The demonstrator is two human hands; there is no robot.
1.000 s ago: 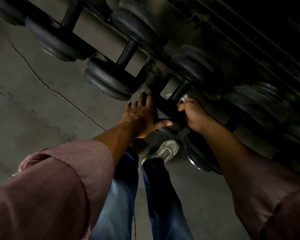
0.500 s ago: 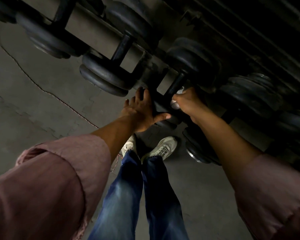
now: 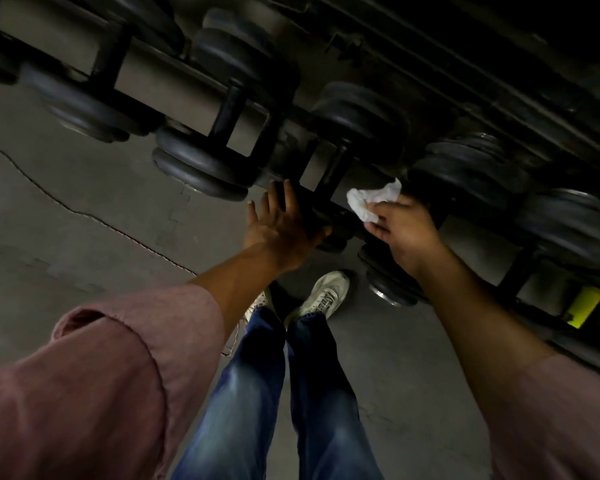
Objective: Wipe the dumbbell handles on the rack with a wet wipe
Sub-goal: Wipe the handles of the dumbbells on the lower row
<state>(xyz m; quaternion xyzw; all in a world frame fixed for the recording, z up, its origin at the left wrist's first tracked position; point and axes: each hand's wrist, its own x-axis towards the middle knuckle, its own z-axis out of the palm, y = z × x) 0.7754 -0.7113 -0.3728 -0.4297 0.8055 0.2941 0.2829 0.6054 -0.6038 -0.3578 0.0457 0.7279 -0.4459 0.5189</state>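
Dim gym floor, loaded rack: your left hand lies spread on a dumbbell; your right hand pinches the wipe, which could slip free.

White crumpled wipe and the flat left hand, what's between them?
In the head view, the black dumbbell handle stands between the left hand and wipe.
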